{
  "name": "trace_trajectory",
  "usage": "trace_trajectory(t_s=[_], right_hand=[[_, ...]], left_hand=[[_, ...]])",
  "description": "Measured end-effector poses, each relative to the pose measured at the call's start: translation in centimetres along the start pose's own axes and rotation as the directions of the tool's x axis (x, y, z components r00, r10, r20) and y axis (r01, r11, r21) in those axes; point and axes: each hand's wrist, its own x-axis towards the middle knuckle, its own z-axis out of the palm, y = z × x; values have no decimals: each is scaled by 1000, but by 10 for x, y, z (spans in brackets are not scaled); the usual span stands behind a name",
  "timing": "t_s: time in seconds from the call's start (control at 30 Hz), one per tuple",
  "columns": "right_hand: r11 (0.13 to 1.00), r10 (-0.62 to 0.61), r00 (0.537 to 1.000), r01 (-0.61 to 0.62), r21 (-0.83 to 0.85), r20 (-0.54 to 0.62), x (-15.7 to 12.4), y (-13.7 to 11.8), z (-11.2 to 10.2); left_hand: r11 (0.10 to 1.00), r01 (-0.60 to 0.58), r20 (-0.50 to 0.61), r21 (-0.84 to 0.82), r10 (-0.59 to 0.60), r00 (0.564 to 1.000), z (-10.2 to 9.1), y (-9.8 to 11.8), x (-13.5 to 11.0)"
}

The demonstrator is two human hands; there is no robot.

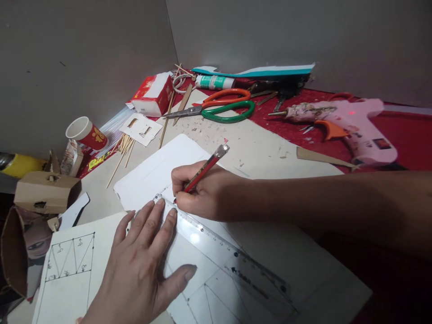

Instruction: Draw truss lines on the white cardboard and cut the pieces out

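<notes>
On the pale board (270, 155), the white card (155, 171) lies directly under both our hands, and we do best with it flat, since a lifted corner would spoil a line. Our left hand (143, 256) is spread wide, its fingertips pressing the clear ruler (211, 240) near its upper-left end; the rest of the ruler runs off unheld toward the lower right, so we judge that a longer stroke calls for pressure nearer its middle, lest it swing. Our right hand (209, 193) is closed around the red pencil (202, 173), its point down just beside the ruler's upper edge; an even slant and light pressure should suit a clean line, with fingertips clear of that edge. As for room, the board's lower-right corner borders a dark area we cannot read, while beyond our right forearm the pink glue gun (364, 128) sits near enough for a wide elbow swing to risk a knock. Past the card's far edge, the scissors (203, 109) lie with blades toward the left, the paper cup (96, 137) stands well apart, and thin sticks (125, 148) sit near the card's left side. Bare board between card and scissors gives us the freest space.
</notes>
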Motion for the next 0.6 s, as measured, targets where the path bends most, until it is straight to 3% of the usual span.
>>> trace_trajectory(t_s=[0.37, 0.6], right_hand=[[998, -49, 999, 49, 34, 10, -2, -3, -2], [996, 21, 1000, -21, 84, 3, -1, -9, -4]], left_hand=[[1000, 1, 17, 1, -1, 1000, -1, 0, -1], [1000, -5, -2, -1, 5, 1000, -1, 1, -1]])
